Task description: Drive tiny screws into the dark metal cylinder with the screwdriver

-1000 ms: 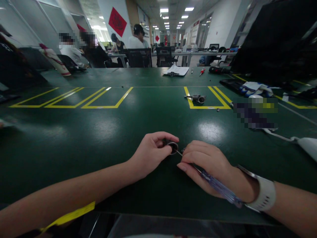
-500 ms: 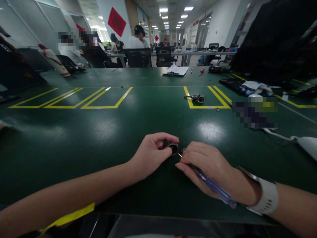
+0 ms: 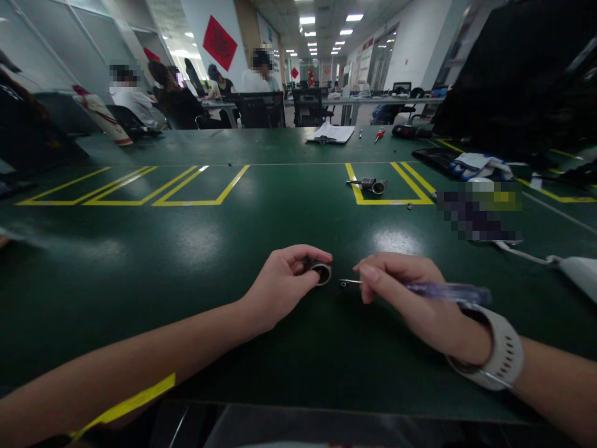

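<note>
Between thumb and fingers, my left hand [image 3: 284,283] grips a small round metal part [image 3: 321,272] with an open, ring-like end turned towards me. The fingers cover much of it. My right hand [image 3: 405,292] is closed around a screwdriver [image 3: 448,292] with a clear purplish handle, its thin shaft pointing left. The tip is apart from the metal part, a short way to its right. By the tip is a tiny ring-shaped piece [image 3: 344,284]; whether it touches the shaft I cannot tell.
A similar metal assembly [image 3: 373,185] with a rod lies in a yellow-taped box, a small nut-like piece [image 3: 409,206] close by. Farther back are a clipboard with paper [image 3: 331,132] and a red screwdriver [image 3: 379,134]. Gloves [image 3: 482,166] and a white cable [image 3: 527,252] lie right.
My right hand has drawn back to the right and turned, swinging the screwdriver from slanted to nearly level, its tip away from the metal part. My left hand has shifted slightly left and up.
</note>
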### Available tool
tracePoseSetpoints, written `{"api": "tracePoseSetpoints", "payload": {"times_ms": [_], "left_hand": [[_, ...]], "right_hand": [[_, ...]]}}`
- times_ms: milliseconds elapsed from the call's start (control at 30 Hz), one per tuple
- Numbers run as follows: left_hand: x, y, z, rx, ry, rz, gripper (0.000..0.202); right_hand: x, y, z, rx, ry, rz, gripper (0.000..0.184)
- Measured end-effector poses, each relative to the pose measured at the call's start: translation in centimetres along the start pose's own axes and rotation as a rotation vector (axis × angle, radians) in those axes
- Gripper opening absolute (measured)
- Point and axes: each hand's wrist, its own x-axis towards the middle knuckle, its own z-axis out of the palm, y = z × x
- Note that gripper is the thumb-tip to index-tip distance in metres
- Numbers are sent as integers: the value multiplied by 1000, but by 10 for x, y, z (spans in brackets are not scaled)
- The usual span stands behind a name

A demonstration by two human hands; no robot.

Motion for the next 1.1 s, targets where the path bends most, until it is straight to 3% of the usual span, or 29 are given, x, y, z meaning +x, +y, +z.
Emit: {"api": "tracePoseSetpoints", "payload": {"times_ms": [100, 200, 467, 600, 733, 900, 1100], "left_hand": [[-1, 2, -1, -48, -25, -3, 32], [-2, 4, -1, -119, -6, 1, 33], [-2, 6, 0, -92, 10, -49, 30], [-3, 5, 0, -102, -1, -46, 31], [-3, 6, 0, -112, 16, -25, 31], [-4, 8, 1, -107, 38, 1, 29], [-4, 7, 0, -66, 37, 25, 26]], "right_hand": [[6, 15, -5, 239, -31, 220, 40], [11, 27, -5, 307, -30, 329, 40], [12, 29, -5, 213, -38, 314, 39], [13, 23, -4, 59, -49, 295, 41], [12, 18, -1, -160, -69, 182, 39], [6, 18, 4, -436, -87, -153, 35], [0, 10, 3, -475, 47, -402, 29]]}}
